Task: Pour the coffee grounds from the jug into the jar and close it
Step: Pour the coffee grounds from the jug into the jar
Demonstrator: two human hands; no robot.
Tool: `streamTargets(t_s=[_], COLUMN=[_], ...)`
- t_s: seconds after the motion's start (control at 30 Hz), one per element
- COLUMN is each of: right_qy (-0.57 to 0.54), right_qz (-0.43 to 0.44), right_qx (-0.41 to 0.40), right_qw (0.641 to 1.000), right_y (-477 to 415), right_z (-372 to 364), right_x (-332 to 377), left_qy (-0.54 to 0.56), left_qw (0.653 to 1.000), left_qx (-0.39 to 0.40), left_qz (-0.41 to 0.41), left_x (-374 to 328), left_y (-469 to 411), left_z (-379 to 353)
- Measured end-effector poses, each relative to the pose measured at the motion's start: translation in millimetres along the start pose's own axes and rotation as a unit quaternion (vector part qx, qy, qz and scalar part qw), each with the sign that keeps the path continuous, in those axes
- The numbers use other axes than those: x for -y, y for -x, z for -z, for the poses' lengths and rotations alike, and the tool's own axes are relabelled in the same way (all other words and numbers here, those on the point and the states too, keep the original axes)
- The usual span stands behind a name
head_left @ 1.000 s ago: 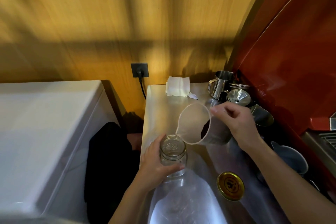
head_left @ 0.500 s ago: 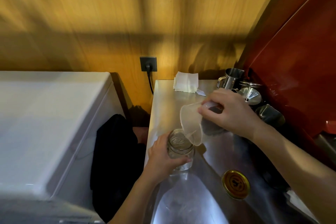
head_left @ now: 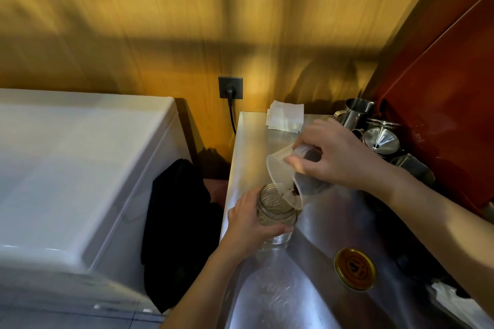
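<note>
On the steel counter [head_left: 256,141], pour in progress.

Change noted: the plastic jug [head_left: 287,176] was held near level a second ago with a dark heap sitting well inside it; it is now tipped steeply, lip down over the jar mouth, and the coffee grounds [head_left: 294,191] have slid to the lip.

Meaning for task: judged to be the start of the transfer. The jar looks empty or nearly so; most of the grounds remain in the jug body, dark behind the fingers.

Right hand [head_left: 339,157]: closed around the jug from above, thumb on the near wall, fingers wrapped over the far side. Firm hold, no gap seen.

Left hand [head_left: 248,224]: wrapped around the side of the glass mason jar [head_left: 276,215], thumb across the front, steadying it upright on the counter.

Jug to jar: lip directly over the open mouth, at or just touching the right rim; contact cannot be confirmed.

Lid [head_left: 354,268]: gold, lying flat on the counter to the right and nearer than the jar, well apart from it. Closing not yet begun.

Risk: the jug lip sits toward the jar's right edge, so grounds may spill onto the counter.
</note>
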State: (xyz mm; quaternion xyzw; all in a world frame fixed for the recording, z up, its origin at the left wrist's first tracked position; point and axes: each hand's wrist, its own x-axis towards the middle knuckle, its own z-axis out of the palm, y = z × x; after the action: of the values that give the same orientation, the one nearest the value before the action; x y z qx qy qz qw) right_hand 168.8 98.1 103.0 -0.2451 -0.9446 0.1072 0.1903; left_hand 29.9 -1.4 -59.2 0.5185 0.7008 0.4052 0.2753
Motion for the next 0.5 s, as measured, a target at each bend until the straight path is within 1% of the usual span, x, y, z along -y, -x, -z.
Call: streamTargets(t_s=[0.1, 0.23, 0.5], right_qy=[0.015, 0.04, 0.049], right_qz=[0.03, 0.041, 0.073], right_qx=[0.008, 0.021, 0.009], right_qw=[0.999, 0.998, 0.996], right_y=[-3.0, -6.8, -8.4], right_z=[-2.0, -4.5, -7.6], right_x=[5.1, 8.8, 10.2], left_qy=[-0.006, -0.01, -0.007], left_qw=[1.0, 1.0, 1.0], left_qx=[-0.003, -0.005, 0.006], left_qz=[-0.004, -0.006, -0.004], left_x=[0.9, 0.2, -0.7], left_y=[0.0, -0.3, 0.3], left_z=[-0.3, 0.3, 2.0])
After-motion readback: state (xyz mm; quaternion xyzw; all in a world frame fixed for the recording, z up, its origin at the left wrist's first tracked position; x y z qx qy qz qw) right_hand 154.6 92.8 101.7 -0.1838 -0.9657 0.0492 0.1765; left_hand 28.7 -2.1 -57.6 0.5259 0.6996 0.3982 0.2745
